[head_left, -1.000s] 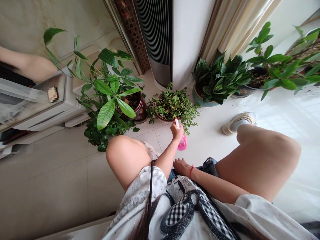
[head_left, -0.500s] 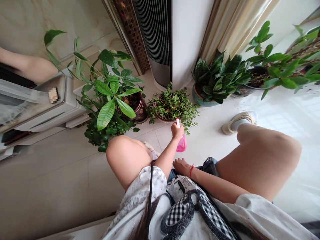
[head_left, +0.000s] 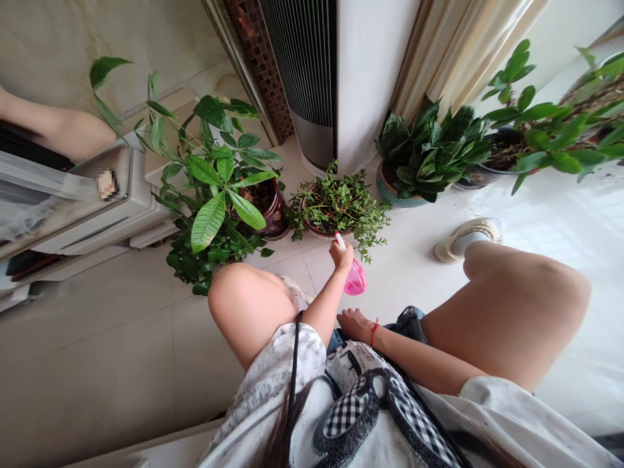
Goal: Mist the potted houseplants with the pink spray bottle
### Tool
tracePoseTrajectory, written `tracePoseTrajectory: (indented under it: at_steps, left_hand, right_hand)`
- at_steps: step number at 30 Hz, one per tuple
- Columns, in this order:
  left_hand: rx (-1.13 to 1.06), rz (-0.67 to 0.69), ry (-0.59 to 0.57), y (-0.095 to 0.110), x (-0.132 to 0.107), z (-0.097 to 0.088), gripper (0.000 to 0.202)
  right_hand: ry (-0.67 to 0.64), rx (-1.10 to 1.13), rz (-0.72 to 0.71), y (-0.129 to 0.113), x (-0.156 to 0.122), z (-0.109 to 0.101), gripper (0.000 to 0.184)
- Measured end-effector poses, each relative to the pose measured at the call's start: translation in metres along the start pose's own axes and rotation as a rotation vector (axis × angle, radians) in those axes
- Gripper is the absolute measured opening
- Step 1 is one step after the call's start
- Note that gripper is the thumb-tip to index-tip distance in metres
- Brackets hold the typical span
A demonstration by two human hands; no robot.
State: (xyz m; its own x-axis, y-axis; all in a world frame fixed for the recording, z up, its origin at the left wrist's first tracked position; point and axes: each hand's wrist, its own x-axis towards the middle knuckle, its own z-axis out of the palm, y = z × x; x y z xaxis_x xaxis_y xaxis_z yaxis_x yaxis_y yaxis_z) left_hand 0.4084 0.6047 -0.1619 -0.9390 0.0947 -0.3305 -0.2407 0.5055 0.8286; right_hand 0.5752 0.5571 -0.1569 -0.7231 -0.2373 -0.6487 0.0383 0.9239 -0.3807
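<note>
A crouching person holds a pink spray bottle (head_left: 354, 279) at a small potted plant (head_left: 336, 208) on a tiled floor (head_left: 121, 338).

Near the middle of the frame, the left hand (head_left: 342, 255) wraps its grip around the bottle's neck, the white nozzle pointing up-left at the bushy, small-leaved plant just above it. The right hand (head_left: 355, 324), with a red string at the wrist, rests loosely open against the lap, holding nothing. Bare knees fill the centre left and right of the frame. Left of the small plant stands a tall, large-leaved plant (head_left: 219, 182) in a dark red pot. At upper right are a broad-leaved plant (head_left: 429, 153) in a teal pot and more greenery. A white standing air conditioner (head_left: 341, 78) rises at top centre, beside a curtain (head_left: 458, 52).
</note>
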Motion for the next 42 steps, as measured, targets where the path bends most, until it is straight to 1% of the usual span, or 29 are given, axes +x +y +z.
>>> tracePoseTrajectory:
  at_steps: [2, 6, 12, 16, 19, 22, 26, 31, 33, 38, 42]
  left_hand:
    - [0.011, 0.030, -0.058, 0.001, -0.004, 0.002, 0.023]
    - [0.035, 0.132, -0.160, 0.004, -0.009, 0.005, 0.015]
    - [0.065, 0.196, -0.211, 0.008, -0.008, 0.007, 0.016]
    - [0.038, 0.253, -0.255, 0.007, -0.008, 0.008, 0.011]
    - [0.016, 0.274, -0.283, 0.008, -0.008, 0.008, 0.012]
    - [0.008, 0.269, -0.289, 0.012, -0.008, 0.009, 0.015]
    - [-0.014, 0.282, -0.289, 0.018, -0.010, 0.009, 0.013]
    - [-0.137, 0.350, -0.260, 0.026, -0.010, 0.002, 0.018]
    - [-0.155, 0.363, -0.251, 0.031, -0.009, -0.001, 0.018]
    - [-0.070, 0.289, -0.194, 0.044, -0.008, -0.005, 0.014]
    - [-0.128, 0.253, -0.204, 0.048, -0.009, -0.007, 0.011]
  right_hand:
    - [-0.005, -0.003, -0.001, 0.000, 0.000, -0.001, 0.030]
    - [-0.015, -0.007, 0.000, -0.001, -0.001, -0.001, 0.031]
    - [-0.021, -0.006, -0.006, 0.000, 0.001, 0.000, 0.031]
    - [-0.016, -0.003, -0.005, 0.000, 0.001, 0.001, 0.031]
    - [-0.006, -0.002, -0.007, 0.000, 0.001, 0.001, 0.030]
    - [0.006, 0.000, -0.010, 0.001, 0.001, 0.002, 0.029]
    - [0.018, 0.001, -0.006, 0.000, 0.001, 0.003, 0.028]
    - [0.016, 0.006, -0.002, 0.000, 0.001, 0.002, 0.027]
    - [0.019, 0.007, -0.002, 0.000, 0.000, 0.001, 0.027]
    - [0.007, -0.001, -0.002, 0.000, -0.002, -0.003, 0.028]
    - [0.003, -0.008, 0.004, -0.002, -0.002, -0.003, 0.029]
